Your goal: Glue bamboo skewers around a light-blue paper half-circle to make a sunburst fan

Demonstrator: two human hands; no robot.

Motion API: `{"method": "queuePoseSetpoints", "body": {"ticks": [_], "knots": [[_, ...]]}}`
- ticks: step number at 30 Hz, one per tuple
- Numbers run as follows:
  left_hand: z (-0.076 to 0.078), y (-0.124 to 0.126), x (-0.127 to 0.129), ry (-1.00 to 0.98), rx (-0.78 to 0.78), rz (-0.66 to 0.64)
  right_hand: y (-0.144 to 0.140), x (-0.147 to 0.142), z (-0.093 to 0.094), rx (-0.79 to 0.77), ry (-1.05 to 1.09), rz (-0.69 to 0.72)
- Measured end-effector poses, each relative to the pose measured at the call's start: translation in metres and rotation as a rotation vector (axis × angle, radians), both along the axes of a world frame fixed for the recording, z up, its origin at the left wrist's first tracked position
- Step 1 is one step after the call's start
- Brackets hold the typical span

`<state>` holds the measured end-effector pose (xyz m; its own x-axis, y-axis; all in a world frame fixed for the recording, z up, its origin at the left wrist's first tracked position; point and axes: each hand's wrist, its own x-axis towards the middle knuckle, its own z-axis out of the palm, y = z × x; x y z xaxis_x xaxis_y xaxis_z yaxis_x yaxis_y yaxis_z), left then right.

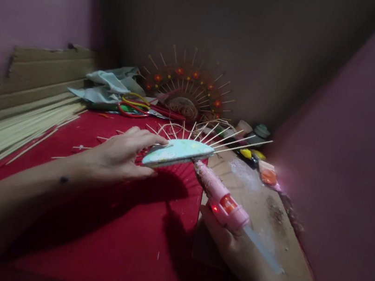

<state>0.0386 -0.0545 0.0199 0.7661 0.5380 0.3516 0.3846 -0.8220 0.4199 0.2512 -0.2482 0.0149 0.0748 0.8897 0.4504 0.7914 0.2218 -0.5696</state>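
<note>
In my left hand (125, 152) is a pale green half-round piece (180, 151), pinched at its left end. Thin wooden sticks (235, 140) fan outward from its curved edge, some of them showing beyond my left hand. My right hand (225, 238) is wrapped round a pink hot glue gun (218, 192) with a lit red light. A clear glue stick (264, 250) juts from the gun's rear. The dark, crusted nozzle meets or lies close to the underside of the half-round piece at its right; actual contact I cannot tell.
A red cloth (116, 238) covers the table. Many loose sticks (23, 130) lie left beside cardboard (50, 68). Scissors (136, 107) and crumpled pale fabric (111, 82) are behind. A flower-decorated stick fan (186, 77) leans at the back wall. A brown board (285, 239) lies right.
</note>
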Motion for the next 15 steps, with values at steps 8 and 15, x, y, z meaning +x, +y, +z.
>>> {"method": "queuePoseSetpoints", "body": {"ticks": [8,15], "knots": [[0.005,-0.006,0.0,-0.004,0.013,-0.01,0.0,0.006,-0.015,-0.052,0.181,0.037],[0.005,-0.006,0.001,-0.001,-0.007,0.003,0.002,0.0,-0.012,0.001,0.241,0.067]]}}
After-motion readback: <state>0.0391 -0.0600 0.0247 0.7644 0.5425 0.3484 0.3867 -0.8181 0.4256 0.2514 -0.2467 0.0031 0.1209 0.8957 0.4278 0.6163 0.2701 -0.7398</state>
